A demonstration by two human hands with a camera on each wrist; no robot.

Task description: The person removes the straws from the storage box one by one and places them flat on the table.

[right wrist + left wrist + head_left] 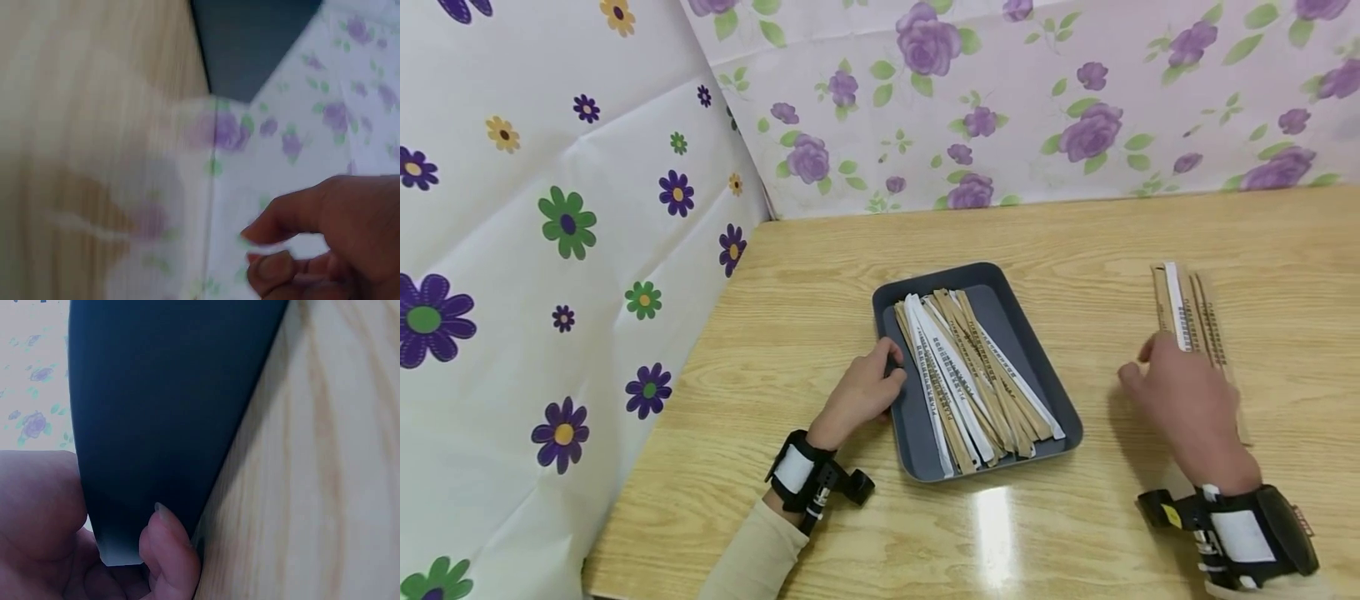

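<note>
In the head view, a dark grey tray (1045, 379) holds a loose pile of slim paper-wrapped straws (962, 367), some brown and some white, with printing on them. My left hand (867, 387) grips the tray's left side, and the left wrist view shows its fingers around the dark wall (162, 412). To the right, several more wrapped straws (1180, 308) lie side by side on the table. Above their near part hovers my right hand (1187, 400), hiding some of them. Its fingers (287, 219) are loosely bent with a small gap, and nothing shows between them in the right wrist view.
The wooden table (820, 275) carries both groups of straws. A floral sheet (1000, 100) stands along its back edge, and a daisy-patterned sheet (610, 350) hangs along the left side. Bare wood separates the tray from the right-hand straws.
</note>
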